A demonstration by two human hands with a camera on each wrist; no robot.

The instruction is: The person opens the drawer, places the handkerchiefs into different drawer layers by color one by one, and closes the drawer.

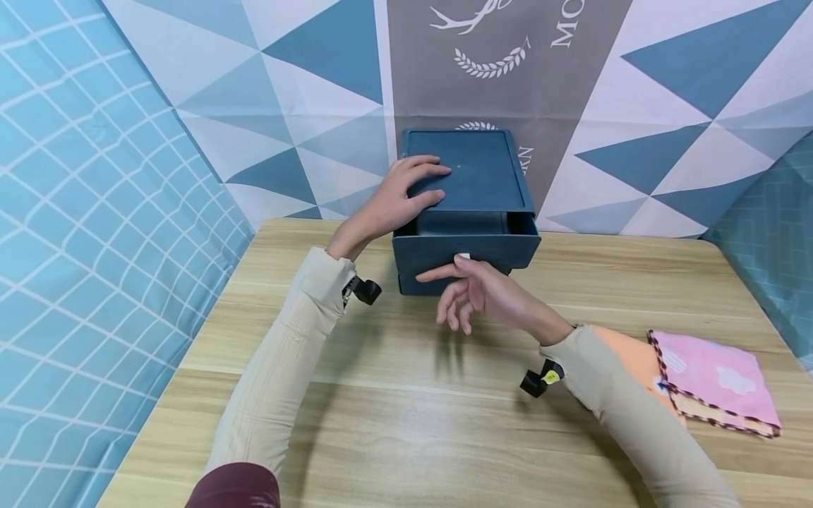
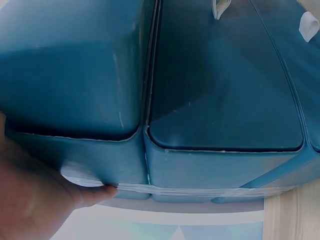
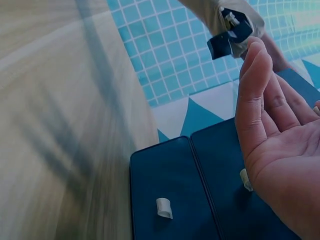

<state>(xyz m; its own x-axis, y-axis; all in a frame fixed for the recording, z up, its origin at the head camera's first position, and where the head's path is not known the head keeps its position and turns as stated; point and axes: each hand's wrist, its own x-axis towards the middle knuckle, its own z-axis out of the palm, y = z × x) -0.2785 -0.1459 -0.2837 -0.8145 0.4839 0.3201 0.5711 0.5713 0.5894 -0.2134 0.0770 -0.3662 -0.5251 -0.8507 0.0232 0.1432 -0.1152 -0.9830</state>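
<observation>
A dark blue drawer box [image 1: 466,169] stands at the back of the table, its top drawer [image 1: 464,247] pulled partly out. On the left of the box's top rests my left hand [image 1: 413,187], fingers spread over the lid; its thumb shows against the side in the left wrist view. My right hand [image 1: 485,296] is in front of the pulled-out drawer, index finger stretched along it and the other fingers loosely bent. Its thumb is right at the drawer's white pull tab [image 1: 465,255]. In the right wrist view a pull tab [image 3: 245,180] is partly hidden by this hand.
A lower drawer [image 3: 167,175] has its own white tab [image 3: 164,207]. On the table's right lie a folded pink cloth [image 1: 718,381] and an orange cloth [image 1: 629,353], partly covered by the right sleeve. A patterned curtain [image 1: 317,106] hangs behind the box.
</observation>
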